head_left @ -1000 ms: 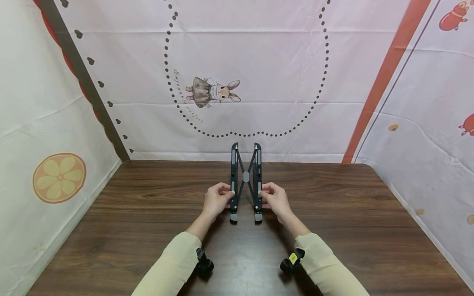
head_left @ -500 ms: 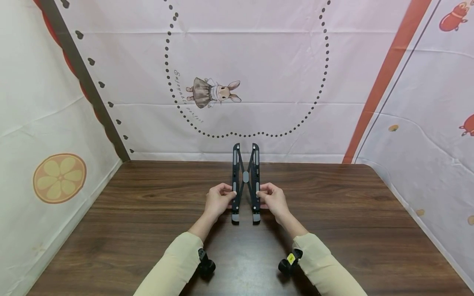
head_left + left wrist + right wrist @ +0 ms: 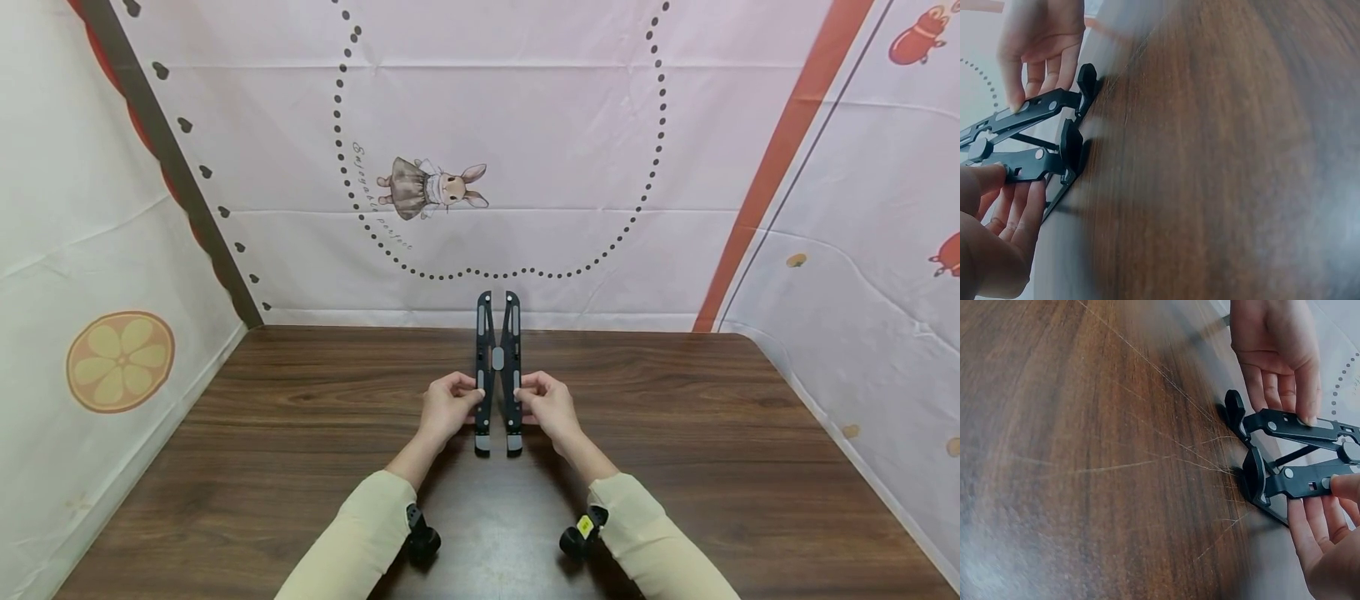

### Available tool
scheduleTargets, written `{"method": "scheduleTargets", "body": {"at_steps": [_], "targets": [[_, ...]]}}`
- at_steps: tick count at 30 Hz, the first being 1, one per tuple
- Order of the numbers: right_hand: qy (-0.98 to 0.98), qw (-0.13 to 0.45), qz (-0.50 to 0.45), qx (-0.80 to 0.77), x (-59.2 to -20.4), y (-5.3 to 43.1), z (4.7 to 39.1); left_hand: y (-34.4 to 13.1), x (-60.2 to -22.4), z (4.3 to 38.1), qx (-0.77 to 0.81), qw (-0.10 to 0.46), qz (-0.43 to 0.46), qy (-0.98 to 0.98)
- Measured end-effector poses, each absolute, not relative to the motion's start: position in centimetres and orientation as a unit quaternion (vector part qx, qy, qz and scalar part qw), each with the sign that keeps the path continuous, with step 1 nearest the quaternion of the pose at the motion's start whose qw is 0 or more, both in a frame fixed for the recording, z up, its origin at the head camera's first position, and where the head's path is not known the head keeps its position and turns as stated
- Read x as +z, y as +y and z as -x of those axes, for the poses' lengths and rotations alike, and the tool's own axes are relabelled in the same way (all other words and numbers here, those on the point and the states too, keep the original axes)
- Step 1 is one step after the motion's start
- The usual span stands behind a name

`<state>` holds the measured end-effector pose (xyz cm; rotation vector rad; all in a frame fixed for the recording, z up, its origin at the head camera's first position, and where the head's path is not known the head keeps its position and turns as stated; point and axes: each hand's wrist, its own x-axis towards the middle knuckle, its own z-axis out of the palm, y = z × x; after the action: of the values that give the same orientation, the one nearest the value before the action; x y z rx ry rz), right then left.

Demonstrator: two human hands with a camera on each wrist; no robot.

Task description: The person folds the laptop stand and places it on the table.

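A black folding laptop stand [image 3: 483, 375] stands near the middle of the table, its two long arms nearly parallel and joined by a grey central hub [image 3: 498, 358]. Grey pads line the arms, and short upturned lips show at the near ends. My left hand [image 3: 446, 405] pinches the left arm, thumb on top and fingers along the outer side. On the opposite side my right hand [image 3: 550, 407] pinches the right arm in the same way. Both wrist views show the stand's lips [image 3: 1072, 147] and lower legs near the wood, with each thumb on the upper face [image 3: 1310, 481].
The brown wooden table [image 3: 300, 467] spreads out on all sides of the stand. A printed white cloth [image 3: 562, 150] hangs behind it and along both sides. Black wrist cameras [image 3: 423, 543] sit at both cuffs, above the tabletop.
Both hands have moved inward, bringing the stand's two arms closer together. The crossed bars between them have narrowed. Both hands keep their hold.
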<state>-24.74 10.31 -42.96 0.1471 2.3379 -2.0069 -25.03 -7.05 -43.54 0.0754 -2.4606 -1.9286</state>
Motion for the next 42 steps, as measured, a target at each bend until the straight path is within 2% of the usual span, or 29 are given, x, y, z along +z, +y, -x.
{"method": "scheduleTargets", "body": {"at_steps": [14, 19, 27, 42], "targets": [[0.748, 0.036, -0.036, -0.661, -42.9, 10.1, 24.6, -6.0, -43.7, 25.0, -0.632, 0.003, 0.002, -0.775], [0.752, 0.043, -0.032, -0.657, -41.4, 9.8, 23.6, -5.4, -43.8, 25.1, -0.636, 0.002, 0.004, -0.772], [0.749, 0.028, -0.036, -0.661, -42.8, 10.1, 24.5, -5.2, -44.0, 25.4, -0.637, 0.004, 0.004, -0.771], [0.752, 0.040, -0.030, -0.657, -41.6, 10.1, 24.0, -5.1, -43.8, 25.3, -0.625, 0.012, 0.001, -0.781]]}}
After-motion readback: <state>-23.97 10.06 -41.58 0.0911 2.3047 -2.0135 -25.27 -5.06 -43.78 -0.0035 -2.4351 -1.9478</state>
